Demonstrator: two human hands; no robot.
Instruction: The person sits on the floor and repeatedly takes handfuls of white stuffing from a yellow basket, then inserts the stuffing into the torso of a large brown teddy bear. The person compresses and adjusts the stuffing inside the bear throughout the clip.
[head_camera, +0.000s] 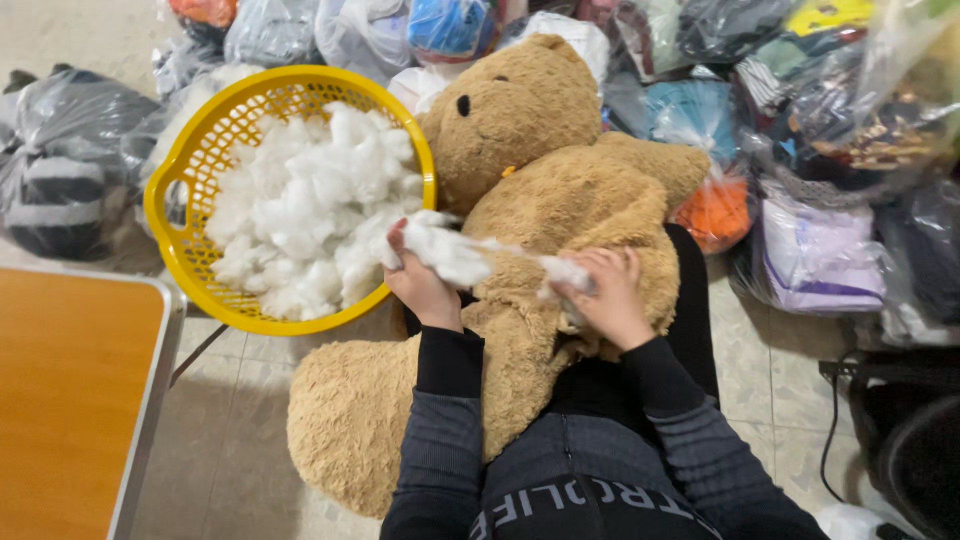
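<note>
A large tan teddy bear (560, 190) lies across my lap, head toward the far side. My left hand (420, 285) grips a tuft of white stuffing (450, 255) that stretches rightward as a strand. My right hand (605, 295) pinches the other end of that strand against the bear's body. A yellow plastic basket (190, 150) full of white stuffing (305, 205) leans to the left of the bear's head, right beside my left hand.
A wooden table with a metal rim (70, 390) stands at the lower left. Several plastic bags of clothes and toys (800, 120) are piled along the back and right. A black cable and dark object (900, 430) lie at the lower right on the tiled floor.
</note>
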